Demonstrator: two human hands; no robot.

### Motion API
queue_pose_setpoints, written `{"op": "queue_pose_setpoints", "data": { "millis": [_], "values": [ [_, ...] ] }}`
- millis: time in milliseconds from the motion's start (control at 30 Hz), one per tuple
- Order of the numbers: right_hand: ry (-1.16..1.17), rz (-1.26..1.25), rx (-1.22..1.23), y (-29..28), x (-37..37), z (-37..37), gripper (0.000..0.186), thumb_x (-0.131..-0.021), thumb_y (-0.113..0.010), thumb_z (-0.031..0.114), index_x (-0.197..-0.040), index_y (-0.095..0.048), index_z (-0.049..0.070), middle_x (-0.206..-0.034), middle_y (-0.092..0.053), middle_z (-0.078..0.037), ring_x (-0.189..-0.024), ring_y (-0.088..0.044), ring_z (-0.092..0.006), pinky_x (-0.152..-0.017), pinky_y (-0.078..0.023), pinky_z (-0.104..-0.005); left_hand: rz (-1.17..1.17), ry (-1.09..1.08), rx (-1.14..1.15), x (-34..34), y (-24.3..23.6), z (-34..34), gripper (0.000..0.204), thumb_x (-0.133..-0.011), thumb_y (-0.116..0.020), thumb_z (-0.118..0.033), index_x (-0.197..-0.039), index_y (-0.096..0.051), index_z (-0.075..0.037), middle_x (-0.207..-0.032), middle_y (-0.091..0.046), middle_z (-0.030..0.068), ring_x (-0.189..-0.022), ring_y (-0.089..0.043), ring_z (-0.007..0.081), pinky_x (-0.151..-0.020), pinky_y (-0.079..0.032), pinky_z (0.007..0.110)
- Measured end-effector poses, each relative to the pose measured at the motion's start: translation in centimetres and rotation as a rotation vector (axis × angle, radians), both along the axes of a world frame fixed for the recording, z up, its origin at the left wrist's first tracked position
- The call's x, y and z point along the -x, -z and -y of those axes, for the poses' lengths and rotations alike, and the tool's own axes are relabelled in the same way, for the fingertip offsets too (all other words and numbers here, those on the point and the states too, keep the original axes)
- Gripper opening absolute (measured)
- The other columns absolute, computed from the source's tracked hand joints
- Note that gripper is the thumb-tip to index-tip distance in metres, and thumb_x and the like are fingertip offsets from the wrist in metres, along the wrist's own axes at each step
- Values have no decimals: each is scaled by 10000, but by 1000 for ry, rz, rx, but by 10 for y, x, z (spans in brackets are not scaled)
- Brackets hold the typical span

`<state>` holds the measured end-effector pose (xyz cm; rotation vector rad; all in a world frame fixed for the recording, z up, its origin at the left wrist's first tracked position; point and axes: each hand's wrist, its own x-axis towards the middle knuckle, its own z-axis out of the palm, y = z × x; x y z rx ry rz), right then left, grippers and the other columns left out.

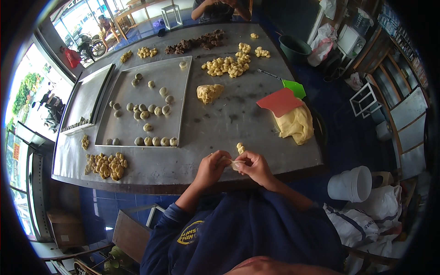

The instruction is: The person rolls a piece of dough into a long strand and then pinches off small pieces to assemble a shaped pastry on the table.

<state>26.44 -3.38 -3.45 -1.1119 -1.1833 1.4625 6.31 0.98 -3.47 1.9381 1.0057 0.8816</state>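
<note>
Near the table's front edge, my left hand [211, 169] and my right hand [257, 170] pinch a small flattened piece of pale dough [235, 165] between their fingertips. Just beyond them, a few little dough lumps [240, 147] lie on the metal table [229, 123]. A large yellow dough mass [297, 127] rests to the right, partly under a red flat scraper [278, 101]. Behind that is a green scraper [294, 87]. On the left, a wide metal tray [158, 131] holds several round dough balls [147, 127], some greyish, some yellow.
A narrower tray [89, 98] sits at far left. Dough pieces [106, 166] are heaped front left, more [227, 67] farther back, beside a dark brown crumbly mass [195, 43]. Another person [220, 10] is across the table. A white bucket [350, 184] stands at right.
</note>
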Motion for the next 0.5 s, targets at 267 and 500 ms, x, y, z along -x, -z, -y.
{"op": "queue_pose_setpoints", "data": {
  "millis": [267, 500],
  "values": [
    [118, 369, -424, 2, -28, 3, 135, -904, -706, 88, -1023, -680, 29, -952, -663, -84, -795, -639, -200, -714, -530, -325, -28, -242, -21, 17, 3, -8, 292, -822, -730, -72, -1067, -570, -63, -915, -674, 152, -872, -662, 353, -782, -519, 400],
    [109, 914, -402, 23, -21, 10, 249, -838, -741, 116, -1078, -690, 74, -1001, -652, -110, -906, -636, -320, -787, -516, -410, -71, -107, 24, 11, 3, -8, 299, -840, -730, -83, -1112, -611, -49, -944, -693, 142, -874, -688, 307, -790, -530, 367]
  ]
}}
